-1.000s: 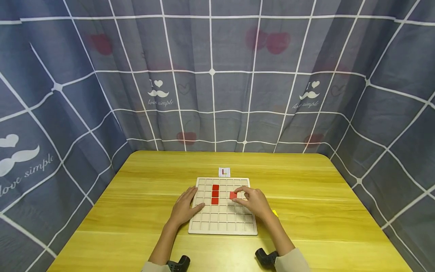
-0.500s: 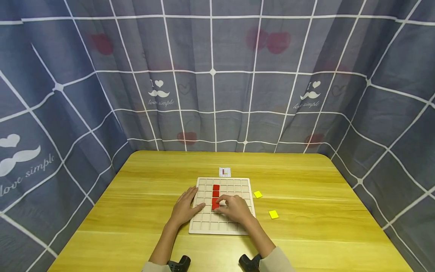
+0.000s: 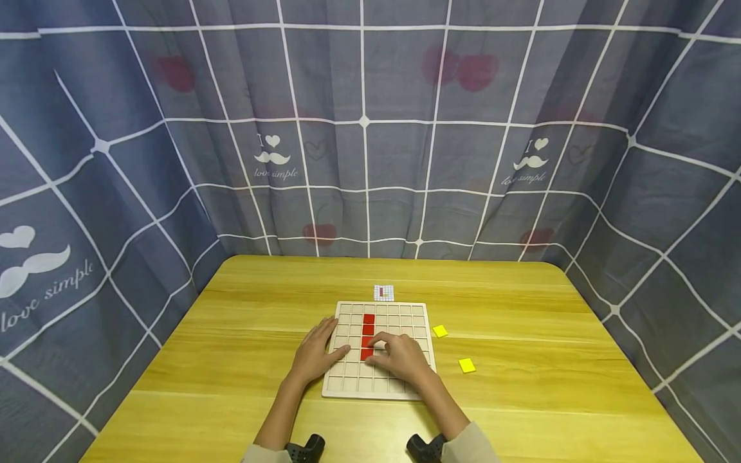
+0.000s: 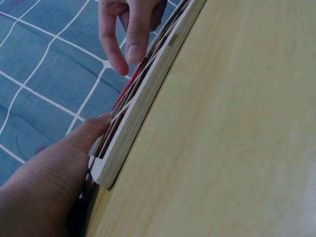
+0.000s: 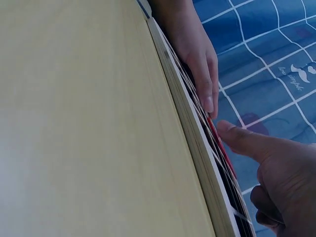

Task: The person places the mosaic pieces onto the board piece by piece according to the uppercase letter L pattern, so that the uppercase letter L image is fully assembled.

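Observation:
A square pale wooden grid board [image 3: 350, 384] lies on the table. In the head view, red square tiles [image 3: 368, 329] fill one column of cells, with the lowest red tile [image 3: 366, 354] flat in its cell. Over that column's lower end is my right hand [image 3: 402, 357], thumb and fingers spread apart and no tile pinched between them. In the right wrist view, the right thumb [image 5: 242, 138] stands just off the red edge. My left hand [image 3: 314, 352] rests along the board's left edge, fingers fairly straight, thumb lying over the board's border.
Two yellow square tiles, a farther one [image 3: 440, 331] and a nearer one [image 3: 466, 365], lie on the table right of the board. A small printed grid card [image 3: 383, 292] sits behind it. A grey checked curtain [image 3: 393, 154] surrounds the wooden table [image 3: 556, 360].
My right hand has moved left with a red tile from the board's right part, set it below the other red tiles and let go. My left hand has stayed put.

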`<state>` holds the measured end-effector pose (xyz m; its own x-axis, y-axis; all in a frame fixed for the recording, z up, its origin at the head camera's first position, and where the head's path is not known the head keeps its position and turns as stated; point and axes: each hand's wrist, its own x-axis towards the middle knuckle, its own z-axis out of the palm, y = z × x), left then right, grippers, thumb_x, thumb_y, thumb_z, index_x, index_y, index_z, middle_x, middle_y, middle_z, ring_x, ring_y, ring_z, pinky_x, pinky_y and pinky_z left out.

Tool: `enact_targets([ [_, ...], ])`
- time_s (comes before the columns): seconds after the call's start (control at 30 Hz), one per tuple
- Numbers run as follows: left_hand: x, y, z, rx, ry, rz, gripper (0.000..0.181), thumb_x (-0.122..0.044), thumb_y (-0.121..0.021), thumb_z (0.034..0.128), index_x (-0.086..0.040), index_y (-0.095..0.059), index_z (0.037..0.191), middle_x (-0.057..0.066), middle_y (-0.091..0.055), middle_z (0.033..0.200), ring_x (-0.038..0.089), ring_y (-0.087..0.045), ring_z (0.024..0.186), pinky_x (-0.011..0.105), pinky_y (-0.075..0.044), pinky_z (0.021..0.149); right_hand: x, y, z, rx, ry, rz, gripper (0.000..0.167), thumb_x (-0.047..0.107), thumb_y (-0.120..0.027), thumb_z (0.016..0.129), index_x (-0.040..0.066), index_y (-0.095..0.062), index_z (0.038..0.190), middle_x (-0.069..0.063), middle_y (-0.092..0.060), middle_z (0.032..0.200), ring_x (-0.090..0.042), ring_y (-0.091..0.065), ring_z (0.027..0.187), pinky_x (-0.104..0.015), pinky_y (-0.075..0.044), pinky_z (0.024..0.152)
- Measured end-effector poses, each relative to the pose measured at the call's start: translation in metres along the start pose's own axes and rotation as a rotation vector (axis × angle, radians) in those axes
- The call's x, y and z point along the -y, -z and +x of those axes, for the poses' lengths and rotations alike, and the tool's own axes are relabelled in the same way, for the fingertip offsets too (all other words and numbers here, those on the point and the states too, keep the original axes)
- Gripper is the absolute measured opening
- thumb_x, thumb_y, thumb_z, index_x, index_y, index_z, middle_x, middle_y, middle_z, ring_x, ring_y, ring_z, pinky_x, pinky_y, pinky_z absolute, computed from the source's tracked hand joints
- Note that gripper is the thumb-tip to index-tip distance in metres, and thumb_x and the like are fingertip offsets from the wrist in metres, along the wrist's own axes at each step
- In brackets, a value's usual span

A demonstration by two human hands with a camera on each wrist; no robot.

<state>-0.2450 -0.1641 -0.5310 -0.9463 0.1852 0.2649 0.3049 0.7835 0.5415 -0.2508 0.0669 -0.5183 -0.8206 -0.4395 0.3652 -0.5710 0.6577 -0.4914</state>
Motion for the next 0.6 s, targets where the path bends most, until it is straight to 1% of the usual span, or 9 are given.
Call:
enact_targets([
  [0.1,-0.001,0.001,0.000,0.004,0.006,-0.004,0.074,-0.052,-0.059,0.0839,-0.008,-0.040,0.140,0.013,-0.035,0.144,0.033,-0.028,0.133,0.055,-0.024,0.105,-0.003,0.007,0.000,-0.014,-0.024,0.037,0.026,0.042,-0.075,0.074,0.025,-0.070,0.093,0.016,-0.022,0.045,-0.001,-0.014,0.043,-0.018,-0.017,0.038],
  [0.23,-0.002,0.001,0.000,0.006,0.003,-0.003,0.075,-0.052,-0.059,0.0837,-0.007,-0.039,0.141,0.013,-0.035,0.145,0.032,-0.027,0.134,0.052,-0.023,0.106,-0.014,0.021,-0.003,-0.031,-0.081,0.108,0.024,0.038,-0.075,0.076,0.023,-0.069,0.095,0.013,-0.020,0.046,-0.002,-0.014,0.044,-0.019,-0.017,0.039],
  [0.33,-0.001,0.001,-0.001,0.002,-0.004,-0.003,0.076,-0.052,-0.060,0.0833,-0.006,-0.040,0.140,0.013,-0.035,0.144,0.032,-0.028,0.134,0.050,-0.022,0.107,-0.028,0.033,-0.006,-0.053,-0.137,0.135,0.023,0.035,-0.074,0.077,0.024,-0.069,0.096,0.011,-0.021,0.046,-0.003,-0.014,0.044,-0.020,-0.017,0.040],
  [0.43,-0.001,0.001,-0.001,-0.002,-0.008,-0.003,0.075,-0.052,-0.060,0.0832,-0.006,-0.040,0.140,0.014,-0.036,0.144,0.032,-0.028,0.134,0.050,-0.022,0.107,-0.045,0.047,-0.011,-0.079,-0.187,0.141,0.024,0.034,-0.074,0.078,0.023,-0.069,0.099,0.010,-0.022,0.047,-0.004,-0.014,0.043,-0.020,-0.017,0.040],
  [0.6,-0.001,0.001,-0.001,0.002,-0.007,-0.004,0.076,-0.053,-0.059,0.0833,-0.007,-0.039,0.141,0.014,-0.035,0.144,0.032,-0.028,0.134,0.051,-0.023,0.107,-0.075,0.071,-0.020,-0.111,-0.227,0.113,0.030,0.030,-0.074,0.078,0.017,-0.069,0.105,0.008,-0.024,0.047,-0.005,-0.015,0.041,-0.020,-0.018,0.039],
])
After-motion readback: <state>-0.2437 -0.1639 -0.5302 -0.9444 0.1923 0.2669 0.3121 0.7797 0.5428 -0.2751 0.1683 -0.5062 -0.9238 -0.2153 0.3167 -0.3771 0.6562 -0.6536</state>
